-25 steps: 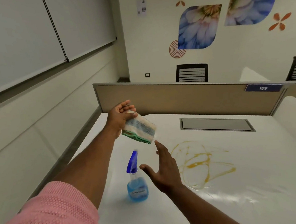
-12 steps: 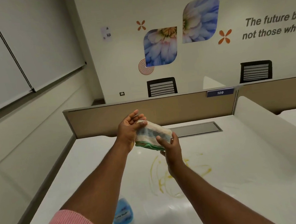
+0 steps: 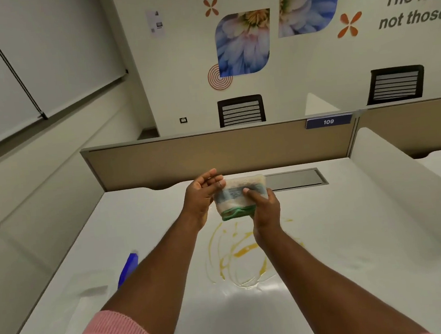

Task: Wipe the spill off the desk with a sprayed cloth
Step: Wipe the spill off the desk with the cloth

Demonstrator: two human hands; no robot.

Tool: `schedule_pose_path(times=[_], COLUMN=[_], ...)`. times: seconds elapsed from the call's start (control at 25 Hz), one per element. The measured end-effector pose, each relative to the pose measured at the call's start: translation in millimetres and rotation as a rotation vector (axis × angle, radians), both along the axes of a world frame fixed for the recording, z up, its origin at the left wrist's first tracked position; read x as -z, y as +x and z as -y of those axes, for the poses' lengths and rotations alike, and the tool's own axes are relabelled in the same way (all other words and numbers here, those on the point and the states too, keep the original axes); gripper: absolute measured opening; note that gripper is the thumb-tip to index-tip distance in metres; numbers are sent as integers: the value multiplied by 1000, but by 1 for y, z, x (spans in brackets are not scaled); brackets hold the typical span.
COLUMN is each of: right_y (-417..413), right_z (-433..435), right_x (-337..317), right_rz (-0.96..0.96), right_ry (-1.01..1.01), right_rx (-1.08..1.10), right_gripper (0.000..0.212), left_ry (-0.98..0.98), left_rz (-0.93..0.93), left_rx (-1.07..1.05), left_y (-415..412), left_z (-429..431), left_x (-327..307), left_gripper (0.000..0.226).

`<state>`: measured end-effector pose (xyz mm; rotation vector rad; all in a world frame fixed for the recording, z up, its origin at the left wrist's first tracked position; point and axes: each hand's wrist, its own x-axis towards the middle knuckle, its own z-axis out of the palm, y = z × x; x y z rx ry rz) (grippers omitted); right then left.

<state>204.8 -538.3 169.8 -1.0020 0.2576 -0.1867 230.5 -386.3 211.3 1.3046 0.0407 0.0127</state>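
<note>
A folded white cloth [image 3: 234,196] with blue stripes and a green edge is held up above the white desk [image 3: 355,234]. My left hand [image 3: 202,195] touches its left end with the fingers spread. My right hand [image 3: 265,207] grips its right side, thumb across the front. Below the cloth a yellow-orange spill [image 3: 242,253] lies in streaks and loops on the desk. The blue top of a spray bottle [image 3: 128,268] shows to the left; my left forearm hides the rest of it.
A tan partition [image 3: 226,150] closes the desk's far side, with a grey cable hatch [image 3: 294,179] in front of it. A white side divider [image 3: 409,183] stands at the right. Two black chairs [image 3: 241,110] stand behind the partition.
My right hand rose from near the spray bottle to the cloth and took hold of its right side. My left hand's fingers loosened. The view swung toward the partition.
</note>
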Motion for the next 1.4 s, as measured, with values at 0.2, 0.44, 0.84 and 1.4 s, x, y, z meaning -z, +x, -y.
schedule_pose_path(times=[0.2, 0.44, 0.84, 1.4], right_y=[24, 30, 34, -8], right_z=[28, 30, 7, -30], right_x=[15, 50, 114, 219], right_rz=[12, -11, 33, 316], right_ry=[7, -182, -946, -1720], right_rx=[9, -187, -234, -584], right_gripper=[34, 55, 52, 88], left_ry=[238, 233, 711, 1592], left_rz=[-94, -160, -247, -273], left_rx=[26, -16, -157, -107], left_y=[1, 2, -2, -38], left_z=[26, 40, -20, -87], left_x=[29, 64, 168, 293], left_gripper=[38, 36, 46, 63])
